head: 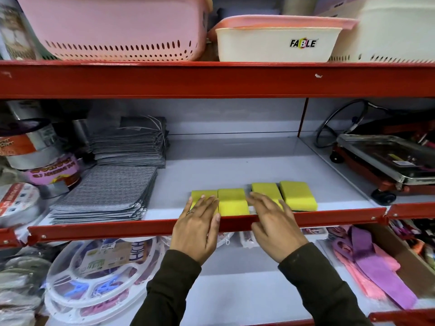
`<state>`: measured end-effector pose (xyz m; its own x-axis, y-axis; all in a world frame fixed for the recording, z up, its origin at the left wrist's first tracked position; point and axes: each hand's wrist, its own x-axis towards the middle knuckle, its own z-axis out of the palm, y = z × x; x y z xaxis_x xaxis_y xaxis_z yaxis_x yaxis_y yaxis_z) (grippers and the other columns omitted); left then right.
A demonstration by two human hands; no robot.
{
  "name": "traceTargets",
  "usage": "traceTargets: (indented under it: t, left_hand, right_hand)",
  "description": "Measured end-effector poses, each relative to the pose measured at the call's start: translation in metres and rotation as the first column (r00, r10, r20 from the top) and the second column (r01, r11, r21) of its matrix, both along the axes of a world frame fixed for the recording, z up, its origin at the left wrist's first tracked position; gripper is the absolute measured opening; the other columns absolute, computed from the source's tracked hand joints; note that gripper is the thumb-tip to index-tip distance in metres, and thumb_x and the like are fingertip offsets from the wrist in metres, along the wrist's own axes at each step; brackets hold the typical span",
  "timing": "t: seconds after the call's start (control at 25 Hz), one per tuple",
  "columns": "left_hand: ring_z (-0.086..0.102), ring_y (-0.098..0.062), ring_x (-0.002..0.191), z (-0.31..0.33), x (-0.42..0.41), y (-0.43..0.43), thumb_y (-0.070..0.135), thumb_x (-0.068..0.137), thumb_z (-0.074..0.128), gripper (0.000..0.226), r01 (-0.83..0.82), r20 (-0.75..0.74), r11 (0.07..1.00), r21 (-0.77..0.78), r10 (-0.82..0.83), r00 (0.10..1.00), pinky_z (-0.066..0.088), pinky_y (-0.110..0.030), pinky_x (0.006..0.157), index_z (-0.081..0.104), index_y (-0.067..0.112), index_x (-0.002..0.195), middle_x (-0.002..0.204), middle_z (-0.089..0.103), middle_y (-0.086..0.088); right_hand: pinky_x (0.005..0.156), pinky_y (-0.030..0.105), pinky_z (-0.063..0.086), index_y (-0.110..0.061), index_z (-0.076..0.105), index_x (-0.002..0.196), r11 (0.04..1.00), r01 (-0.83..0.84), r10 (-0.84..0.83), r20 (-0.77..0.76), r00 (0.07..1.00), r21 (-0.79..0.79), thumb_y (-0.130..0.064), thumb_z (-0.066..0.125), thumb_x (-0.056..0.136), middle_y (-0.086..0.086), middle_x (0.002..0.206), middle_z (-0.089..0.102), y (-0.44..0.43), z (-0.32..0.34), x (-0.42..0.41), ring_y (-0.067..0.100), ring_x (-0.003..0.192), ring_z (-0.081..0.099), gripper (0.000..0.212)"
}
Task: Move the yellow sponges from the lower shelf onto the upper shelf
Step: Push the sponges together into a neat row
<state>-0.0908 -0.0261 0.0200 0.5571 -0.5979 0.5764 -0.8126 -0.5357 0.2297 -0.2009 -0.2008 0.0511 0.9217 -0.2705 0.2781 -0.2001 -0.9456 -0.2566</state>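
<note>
Four sponges [233,201] sit in a row on the shelf [235,165]. Left hand [197,222] and right hand [270,220] rest flat on two of them, fingers [259,200] spread, gripping nothing.

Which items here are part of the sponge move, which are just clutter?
Job: four yellow sponges on the middle shelf; left hand and right hand reaching over them.

Clutter: grey cloth stacks, tape rolls, pink basket, white tub, metal tray.
</note>
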Motion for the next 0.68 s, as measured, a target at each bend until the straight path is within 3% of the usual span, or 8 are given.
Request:
traceTargets:
  t: [0.16, 0.24, 0.36, 0.44, 0.68]
  left_hand:
    - [0.048, -0.024, 0.142, 0.014, -0.014, -0.056, 0.037, 0.104, 0.022, 0.061, 0.117, 0.017, 0.989, 0.089, -0.119, 0.993, 0.027, -0.044, 0.125, 0.058, 0.005, 0.141, 0.147, 0.058, -0.011]
    - [0.045, -0.024, 0.144, 0.016, -0.021, -0.085, 0.036, 0.106, 0.024, 0.058, 0.176, 0.016, 0.971, 0.164, -0.181, 0.983, 0.019, -0.042, 0.128, 0.054, 0.004, 0.144, 0.15, 0.055, -0.011]
    - [0.043, -0.024, 0.145, 0.009, -0.028, -0.109, 0.034, 0.107, 0.025, 0.055, 0.216, -0.015, 0.947, 0.24, -0.219, 0.976, 0.009, -0.037, 0.129, 0.052, 0.004, 0.144, 0.15, 0.054, -0.013]
    - [0.045, -0.021, 0.143, 0.005, -0.03, -0.11, 0.037, 0.105, 0.014, 0.063, 0.206, -0.027, 0.944, 0.257, -0.206, 0.978, 0.007, -0.034, 0.129, 0.054, 0.006, 0.142, 0.149, 0.056, -0.011]
    - [0.057, -0.02, 0.133, 0.001, -0.038, -0.097, 0.036, 0.102, 0.017, 0.063, 0.151, -0.05, 0.969, 0.197, -0.144, 0.988, 0.017, -0.038, 0.128, 0.064, 0.008, 0.132, 0.139, 0.064, -0.01]
  right_hand:
    - [0.122, 0.046, 0.009, -0.023, 0.034, 0.149, 0.973, 0.232, -0.231, -0.048, 0.972, 0.016, -0.022, 0.044, 0.087, -0.005, 0.16, 0.029, -0.048, 0.004, -0.018, 0.012, 0.15, 0.022, 0.063]
    - [0.123, 0.046, 0.009, -0.02, 0.031, 0.15, 0.962, 0.274, -0.27, -0.11, 0.956, 0.019, -0.021, 0.044, 0.088, -0.004, 0.161, 0.026, -0.06, 0.002, -0.024, 0.014, 0.15, 0.021, 0.064]
    - [0.125, 0.044, 0.009, -0.018, 0.028, 0.152, 0.969, 0.241, -0.232, -0.15, 0.961, 0.045, -0.016, 0.045, 0.088, -0.003, 0.162, 0.024, -0.068, -0.003, -0.029, 0.015, 0.151, 0.019, 0.066]
    - [0.125, 0.042, 0.008, -0.019, 0.029, 0.151, 0.975, 0.215, -0.207, -0.143, 0.968, 0.046, -0.013, 0.045, 0.087, -0.005, 0.162, 0.024, -0.071, -0.005, -0.033, 0.015, 0.151, 0.019, 0.066]
    - [0.126, 0.043, 0.007, -0.022, 0.036, 0.148, 0.981, 0.187, -0.181, -0.111, 0.977, 0.047, -0.014, 0.047, 0.088, -0.007, 0.158, 0.031, -0.071, -0.003, -0.04, 0.013, 0.149, 0.024, 0.062]
